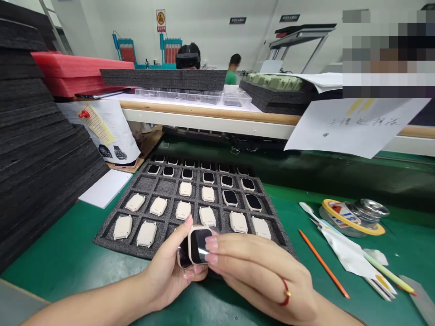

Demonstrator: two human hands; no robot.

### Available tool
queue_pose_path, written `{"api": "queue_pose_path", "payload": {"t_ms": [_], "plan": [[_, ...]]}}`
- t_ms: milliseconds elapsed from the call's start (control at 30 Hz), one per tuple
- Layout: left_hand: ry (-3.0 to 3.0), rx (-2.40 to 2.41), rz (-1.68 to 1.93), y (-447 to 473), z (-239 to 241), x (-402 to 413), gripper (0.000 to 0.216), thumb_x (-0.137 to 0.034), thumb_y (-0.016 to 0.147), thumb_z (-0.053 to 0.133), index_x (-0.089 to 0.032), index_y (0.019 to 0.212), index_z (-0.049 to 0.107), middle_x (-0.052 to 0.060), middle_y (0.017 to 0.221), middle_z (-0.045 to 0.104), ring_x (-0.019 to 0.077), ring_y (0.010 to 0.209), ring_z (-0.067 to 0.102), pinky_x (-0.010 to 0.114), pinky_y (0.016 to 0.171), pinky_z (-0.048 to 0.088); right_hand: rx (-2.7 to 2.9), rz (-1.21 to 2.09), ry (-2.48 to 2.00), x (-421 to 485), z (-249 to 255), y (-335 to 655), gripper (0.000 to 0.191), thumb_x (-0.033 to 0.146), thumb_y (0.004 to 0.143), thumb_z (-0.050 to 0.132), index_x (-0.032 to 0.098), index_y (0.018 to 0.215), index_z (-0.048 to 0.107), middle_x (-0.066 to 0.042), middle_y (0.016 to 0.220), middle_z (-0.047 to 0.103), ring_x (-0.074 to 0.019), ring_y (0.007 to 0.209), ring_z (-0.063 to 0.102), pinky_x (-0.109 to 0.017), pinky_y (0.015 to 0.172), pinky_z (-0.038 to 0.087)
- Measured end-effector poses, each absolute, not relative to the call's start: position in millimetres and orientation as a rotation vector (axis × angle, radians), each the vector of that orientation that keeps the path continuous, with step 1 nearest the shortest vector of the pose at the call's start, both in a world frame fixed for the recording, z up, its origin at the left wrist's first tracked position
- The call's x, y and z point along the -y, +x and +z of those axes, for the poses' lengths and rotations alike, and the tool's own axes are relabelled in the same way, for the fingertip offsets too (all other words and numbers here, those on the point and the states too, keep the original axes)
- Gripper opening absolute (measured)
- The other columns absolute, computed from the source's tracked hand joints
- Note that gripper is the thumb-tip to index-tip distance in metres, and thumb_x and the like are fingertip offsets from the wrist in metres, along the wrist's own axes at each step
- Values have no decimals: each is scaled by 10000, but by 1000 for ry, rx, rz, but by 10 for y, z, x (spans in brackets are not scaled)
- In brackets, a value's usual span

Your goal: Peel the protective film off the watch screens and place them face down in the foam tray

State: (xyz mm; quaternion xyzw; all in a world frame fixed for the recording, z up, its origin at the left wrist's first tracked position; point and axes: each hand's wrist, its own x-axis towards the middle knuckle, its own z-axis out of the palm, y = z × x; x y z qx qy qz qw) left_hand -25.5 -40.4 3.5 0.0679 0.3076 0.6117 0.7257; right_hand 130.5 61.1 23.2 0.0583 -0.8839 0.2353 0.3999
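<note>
Beige-cased and black-screened, a watch body (199,246) is pinched in both grips. The left hand (170,271) is cupped under it from the left, thumb on its top edge; the right hand (258,271) is laid palm down, fingertips (211,244) pressed to its right rim. The screen is turned toward the camera, long axis roughly upright, just above the near edge of the foam tray (108,235) on the green counter (68,262).

A: There's a second case (182,259) tucked behind the watch case (200,244), and the left hand (168,271) covers most of it!
B: The right hand (258,271) joins in, and together they hide the foam tray (108,235) along its near edge.
A: Top right, a pixelated block (387,54), nothing to make out there.
B: Writing on the paper sheet (353,127), too faint to read.
</note>
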Motion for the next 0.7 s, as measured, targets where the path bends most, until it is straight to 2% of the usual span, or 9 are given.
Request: {"api": "queue_pose_path", "payload": {"t_ms": [133,300,367,433,533,600,700], "plan": [[113,-700,1321,-267,51,399,491,-535,713,835,-87,841,681,-6,612,510,29,434,382,116,377,240,2300,659,181,-583,259,1301,453,72,903,641,255,1316,597,-17,1118,747,-172,1050,706,-292,990,574],[139,-735,1304,-265,46,403,536,-581,676,843,-90,782,655,-6,633,507,21,444,341,122,385,206,2342,494,190,-548,264,1275,386,77,921,612,219,1279,606,-34,1083,755,-177,1006,708,-316,955,573],[185,-743,1326,-252,36,404,539,-597,688,831,-98,737,634,-26,589,461,25,455,307,128,411,211,2317,411,168,-530,231,1252,338,79,897,637,205,1210,627,-46,1024,758,-187,942,702,-347,902,575],[286,-755,1358,-233,28,408,524,-611,737,790,-115,716,621,-48,536,406,37,457,268,142,438,228,2314,394,85,-510,188,1227,387,167,884,696,185,1255,588,-64,964,737,-203,853,672,-383,796,565],[430,-809,1380,-202,15,421,497,-618,785,744,-133,762,637,-44,550,411,53,473,258,164,449,214,2340,552,-102,-486,135,1198,687,383,853,760,163,1419,438,-51,866,648,-198,752,594,-362,661,515],[447,-857,1383,-191,6,427,493,-620,764,761,-141,805,654,-38,580,423,62,495,271,172,452,202,2320,720,-159,-485,123,1186,674,363,830,784,190,1395,460,-21,824,596,-180,737,573,-331,662,508],[402,-873,1372,-203,7,428,561,-686,767,713,-130,732,643,-35,534,386,73,500,280,183,476,239,2240,898,-169,-511,138,1173,576,238,780,822,239,1281,538,-20,891,635,-173,790,605,-308,726,521]]}}
